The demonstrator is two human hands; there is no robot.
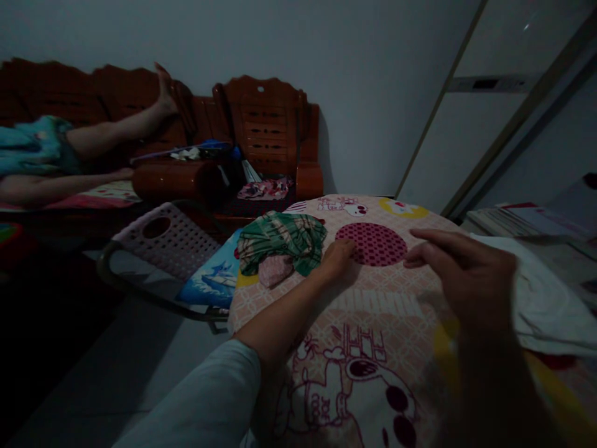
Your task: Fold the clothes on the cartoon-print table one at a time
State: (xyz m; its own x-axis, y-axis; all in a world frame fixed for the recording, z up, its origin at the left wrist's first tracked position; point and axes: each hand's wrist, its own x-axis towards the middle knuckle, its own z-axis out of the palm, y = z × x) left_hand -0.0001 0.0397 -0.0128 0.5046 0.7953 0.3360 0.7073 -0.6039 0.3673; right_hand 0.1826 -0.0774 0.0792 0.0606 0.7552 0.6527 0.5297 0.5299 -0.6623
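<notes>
My left hand (339,258) rests on the patterned pink cloth (373,298), fingers lying against it beside the printed magenta oval. Just left of that hand is a crumpled green plaid garment (284,236), with a small pink bundle of fabric (275,270) at its front. Over the right part of the cloth hovers my right hand (466,274), its fingers stretched out, thumb apart, nothing between them. White fabric (550,298) lies to the right of this hand.
A folding chair (168,242) with a blue printed cushion (212,274) stands at the left. Behind it are a wooden armchair (263,124) and a sofa where a person's bare legs (116,127) show. Stacked papers (527,221) lie at the right, near a tall white appliance (480,124).
</notes>
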